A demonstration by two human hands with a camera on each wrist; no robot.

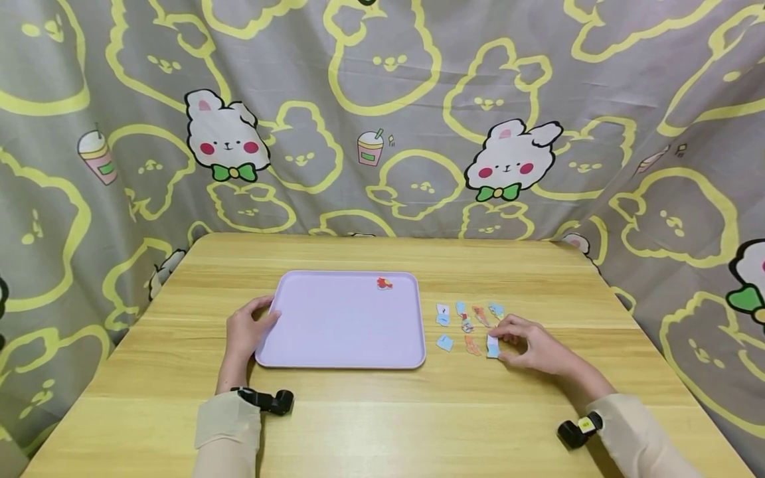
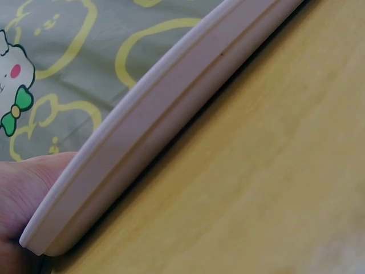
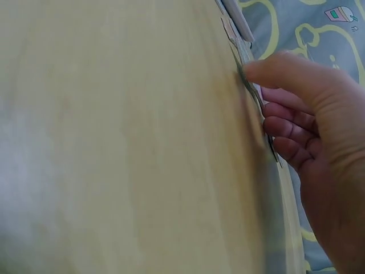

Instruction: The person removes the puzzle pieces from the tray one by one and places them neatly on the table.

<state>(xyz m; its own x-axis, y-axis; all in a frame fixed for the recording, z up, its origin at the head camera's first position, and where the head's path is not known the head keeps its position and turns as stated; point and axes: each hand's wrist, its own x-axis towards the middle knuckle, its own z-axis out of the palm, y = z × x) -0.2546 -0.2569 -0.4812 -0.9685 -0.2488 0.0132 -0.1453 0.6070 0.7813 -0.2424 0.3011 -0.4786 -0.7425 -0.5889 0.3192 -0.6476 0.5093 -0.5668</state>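
My left hand (image 1: 244, 332) holds the left edge of a lilac tray (image 1: 340, 322), its thumb over the rim. The left wrist view shows the tray's side wall (image 2: 142, 123) close up, with part of the hand (image 2: 25, 200) against its end. To the right of the tray, my right hand (image 1: 534, 345) pinches a white-and-blue puzzle piece (image 1: 493, 346) at the table. Its curled fingers show in the right wrist view, near thin edges of pieces. Several other pieces lie beside it, among them an orange one (image 1: 472, 345) and a blue one (image 1: 445, 342).
A small red-and-yellow piece (image 1: 384, 283) lies in the tray's far right corner. The wooden table (image 1: 370, 418) extends around the tray and pieces. A grey curtain (image 1: 412, 199) with yellow outlines and white rabbits hangs behind the table and at both sides.
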